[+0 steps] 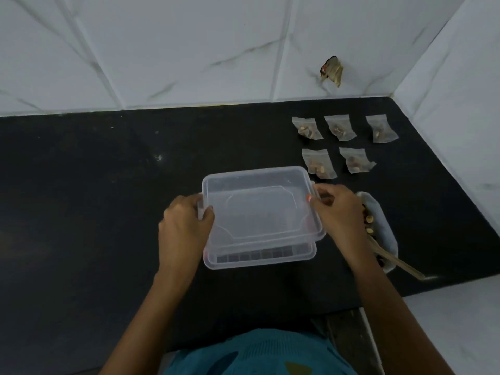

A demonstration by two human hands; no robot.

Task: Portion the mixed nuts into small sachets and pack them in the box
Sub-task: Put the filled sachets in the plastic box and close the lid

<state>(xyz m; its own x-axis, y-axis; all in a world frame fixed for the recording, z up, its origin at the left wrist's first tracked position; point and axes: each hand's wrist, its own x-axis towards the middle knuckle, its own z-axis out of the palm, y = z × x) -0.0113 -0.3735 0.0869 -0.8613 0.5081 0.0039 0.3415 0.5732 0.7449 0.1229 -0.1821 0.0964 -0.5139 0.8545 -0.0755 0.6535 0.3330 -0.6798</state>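
A clear plastic box [259,257] sits on the black counter [81,198] in front of me. Its clear lid [257,207] is lifted slightly and shifted back off the box. My left hand [184,226] grips the lid's left edge, thumb on top. My right hand [338,212] pinches the lid's right edge. Several small clear sachets [319,162] with nuts inside lie in two rows at the back right. A white bowl of mixed nuts [378,226] with a wooden spoon [397,262] stands just right of my right wrist, partly hidden by it.
White marble-look tiled walls [189,50] close the counter at the back and on the right. A damaged spot [331,71] shows on the back wall. The counter's front edge runs near my body, with a white surface [454,320] at lower right.
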